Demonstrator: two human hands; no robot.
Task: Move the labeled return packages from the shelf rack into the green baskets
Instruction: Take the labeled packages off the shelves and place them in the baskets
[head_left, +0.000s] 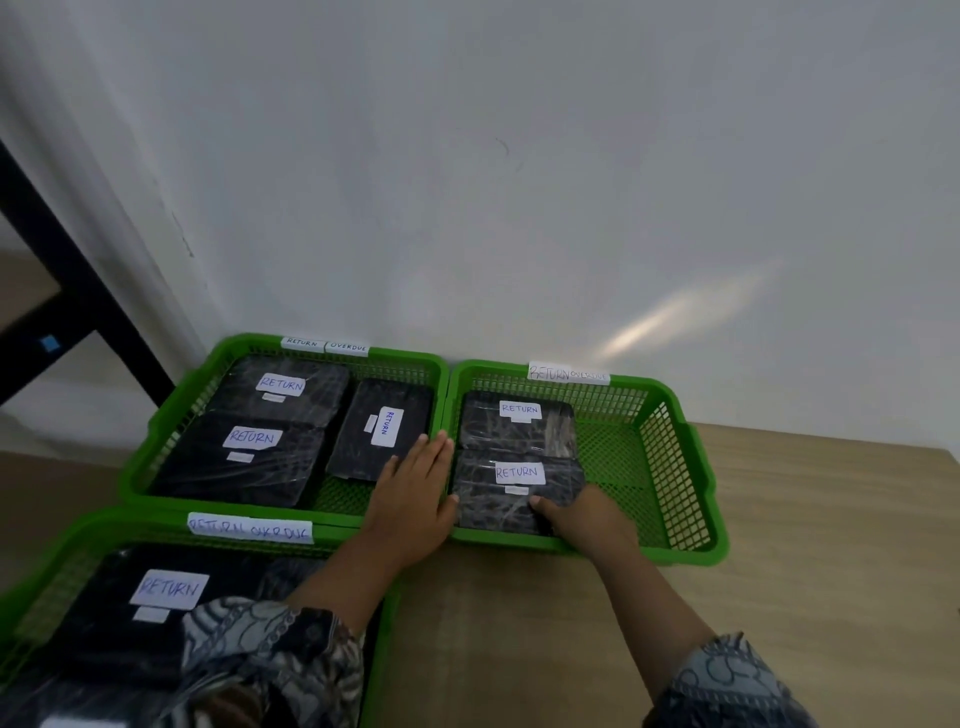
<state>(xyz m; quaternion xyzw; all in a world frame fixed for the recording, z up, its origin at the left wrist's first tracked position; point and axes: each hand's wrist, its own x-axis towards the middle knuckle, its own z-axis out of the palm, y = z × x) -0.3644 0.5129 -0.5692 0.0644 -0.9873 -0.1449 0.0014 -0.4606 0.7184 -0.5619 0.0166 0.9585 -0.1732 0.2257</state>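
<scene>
Hands: left hand (415, 493) flat and released on the rim where the two far baskets meet; right hand (582, 514) grasping the near black plastic-wrapped package with its white RETURN label (514, 493), centre frame, inside the right green mesh plastic basket (670, 467).
Risk: package could settle crooked over its neighbour if dropped early.
Baskets: three.
Packages visible: six, maybe more lower left.

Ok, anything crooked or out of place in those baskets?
One thing: in the back left basket, the right-hand package lies turned sideways and tilted, its label reading vertically, unlike the two beside it. The right basket has two packages stacked neatly on its left, the right half bare.
</scene>
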